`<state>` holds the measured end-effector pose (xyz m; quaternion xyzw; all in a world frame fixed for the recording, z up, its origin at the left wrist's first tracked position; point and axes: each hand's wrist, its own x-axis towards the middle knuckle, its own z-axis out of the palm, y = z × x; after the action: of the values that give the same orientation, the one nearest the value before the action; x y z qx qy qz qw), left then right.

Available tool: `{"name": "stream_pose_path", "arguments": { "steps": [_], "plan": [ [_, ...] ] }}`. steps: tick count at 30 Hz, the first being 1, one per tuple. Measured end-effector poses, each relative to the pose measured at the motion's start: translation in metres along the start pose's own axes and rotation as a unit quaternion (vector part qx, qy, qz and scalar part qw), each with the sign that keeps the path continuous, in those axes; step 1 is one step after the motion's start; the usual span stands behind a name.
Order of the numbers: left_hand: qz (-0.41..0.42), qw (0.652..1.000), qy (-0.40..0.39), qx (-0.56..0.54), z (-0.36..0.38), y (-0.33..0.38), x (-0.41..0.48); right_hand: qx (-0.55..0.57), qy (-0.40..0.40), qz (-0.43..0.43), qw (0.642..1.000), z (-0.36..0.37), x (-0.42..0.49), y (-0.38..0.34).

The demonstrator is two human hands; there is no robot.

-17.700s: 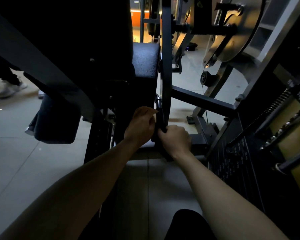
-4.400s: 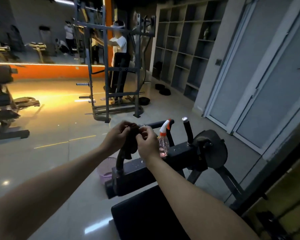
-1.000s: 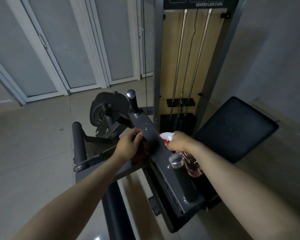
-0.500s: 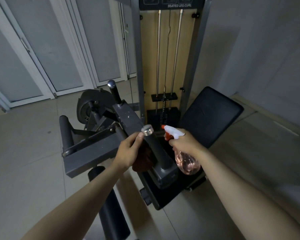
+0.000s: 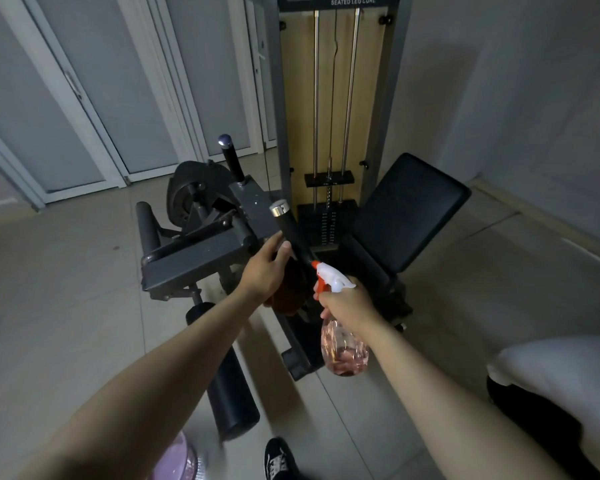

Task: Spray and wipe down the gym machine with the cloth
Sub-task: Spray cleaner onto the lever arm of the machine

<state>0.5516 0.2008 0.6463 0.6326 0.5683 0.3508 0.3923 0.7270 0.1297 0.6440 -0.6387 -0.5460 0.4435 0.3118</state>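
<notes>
At the near handle: the left hand holds a bunched, dark brown soft cloth against the lower part of the black upright handle with a chrome cap. The thumb lies beside the grip. The fingers are mostly hidden by the fabric.
Right hand: the right hand is wrapped round the neck of a clear plastic spray bottle with a white head and an orange trigger. It is about a third full of pinkish liquid. The nozzle points toward the handle, just beside the cloth.
Machine: the grey steel seated leg-curl gym machine stands on pale tile. Its black padded seat pad is to the right, and the wood-backed weight tower is behind.
Cloth handling: it looks limp and light, and will likely mould round the tube. It is best kept wadded in the palm so no tail catches on the frame.
Bottle handling: it looks light and thin-walled, and its liquid would slosh. The neck under the trigger is the sound place to hold it.
Handle surface: it looks rigid and smooth, and probably turns slippery once wet.
Step in hand: apparently spraying, then rubbing this grip.
</notes>
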Motion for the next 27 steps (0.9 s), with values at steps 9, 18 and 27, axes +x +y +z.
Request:
{"name": "stream_pose_path", "arguments": {
  "steps": [9,18,27],
  "plan": [
    [0.007,1.000,-0.019,-0.011,-0.007,-0.018,-0.027,-0.005,0.050,0.043,0.998,0.024,-0.011,0.011],
    [-0.052,0.996,0.074,-0.010,-0.078,-0.077,-0.049,-0.007,-0.067,0.007,0.998,0.121,0.014,-0.035],
    [-0.151,0.983,0.101,0.027,-0.198,-0.147,-0.050,-0.031,-0.127,0.043,0.990,0.257,0.082,-0.105]
  ]
}}
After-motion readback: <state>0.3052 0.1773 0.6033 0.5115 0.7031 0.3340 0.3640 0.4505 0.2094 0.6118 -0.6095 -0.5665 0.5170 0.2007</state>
